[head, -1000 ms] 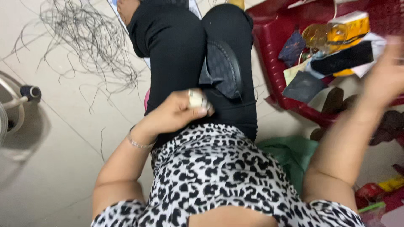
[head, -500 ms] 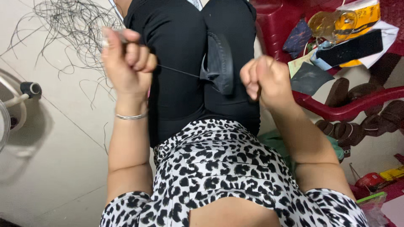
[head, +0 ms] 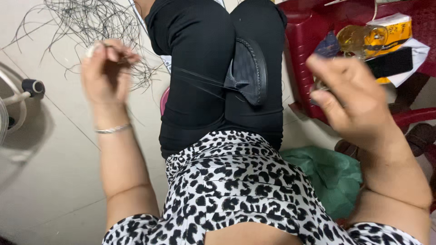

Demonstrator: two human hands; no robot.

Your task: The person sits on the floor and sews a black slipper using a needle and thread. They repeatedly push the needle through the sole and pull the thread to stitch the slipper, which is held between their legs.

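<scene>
The left hand (head: 106,68) is raised over the pale tiled floor (head: 54,181), its fingers pinched shut on thin dark threads (head: 200,79) that run taut across to a black stitched shoe sole piece (head: 247,70) lying on the person's black-trousered knees (head: 200,54). The right hand (head: 352,97) is lifted and blurred beside the red plastic stool (head: 309,41), fingers loosely curled; whether it grips anything cannot be told. A tangle of loose black thread (head: 91,22) lies on the floor near its far left edge, behind the left hand. A green cloth (head: 331,174) lies on the floor below the stool
</scene>
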